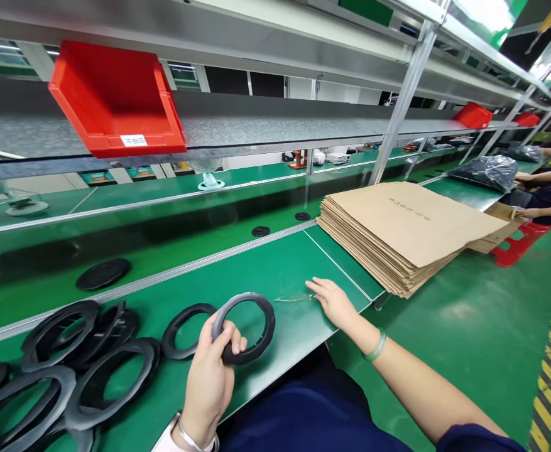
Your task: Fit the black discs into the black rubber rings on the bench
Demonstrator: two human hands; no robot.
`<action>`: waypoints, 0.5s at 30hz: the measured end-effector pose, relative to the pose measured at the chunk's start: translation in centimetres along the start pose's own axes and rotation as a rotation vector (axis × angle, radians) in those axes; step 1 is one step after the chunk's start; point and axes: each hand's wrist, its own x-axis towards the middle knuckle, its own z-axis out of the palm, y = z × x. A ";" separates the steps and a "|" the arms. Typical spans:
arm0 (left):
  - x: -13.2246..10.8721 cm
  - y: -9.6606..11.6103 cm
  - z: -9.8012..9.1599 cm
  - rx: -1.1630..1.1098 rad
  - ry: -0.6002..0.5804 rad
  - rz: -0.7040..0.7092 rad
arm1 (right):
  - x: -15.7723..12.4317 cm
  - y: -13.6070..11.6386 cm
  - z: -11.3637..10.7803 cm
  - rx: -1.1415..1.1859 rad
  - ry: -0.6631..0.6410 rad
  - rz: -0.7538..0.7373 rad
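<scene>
Head view:
1. Left hand (208,383) curls, fingers clamped on a black rubber ring (268,323) at its 1 o'clock.
2. Right hand (334,303) lies flat, fingers slightly apart, on the green workbench (275,270).
3. Loose rings (115,346) lie at 9 o'clock; flattened cardboard sheets (398,238) at 1 o'clock.

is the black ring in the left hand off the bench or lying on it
Off it: the left hand grips the black ring by its rim, tilted, above the green bench.

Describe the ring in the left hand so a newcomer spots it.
Find the green bench with the heap of black rings at its left end. Beside the heap, one ring is held up in the left hand, unlike its neighbours lying on the bench.
</scene>
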 end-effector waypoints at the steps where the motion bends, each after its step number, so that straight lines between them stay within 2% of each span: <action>1: 0.3 -0.5 0.4 -0.013 -0.023 -0.031 | 0.0 1.5 -0.8 0.008 0.059 0.031; 5: 2.9 -3.4 3.2 -0.110 -0.125 -0.219 | 1.3 5.8 -2.7 0.098 0.203 0.116; 9: 6.2 -7.0 5.9 -0.157 -0.207 -0.334 | 3.2 7.3 -2.1 0.161 0.234 0.129; 12: 7.8 -9.8 5.7 -0.177 -0.228 -0.438 | 3.1 7.4 -1.7 0.227 0.231 0.190; 15: 8.4 -11.4 3.8 -0.184 -0.321 -0.563 | 2.1 6.4 -2.6 0.183 0.176 0.188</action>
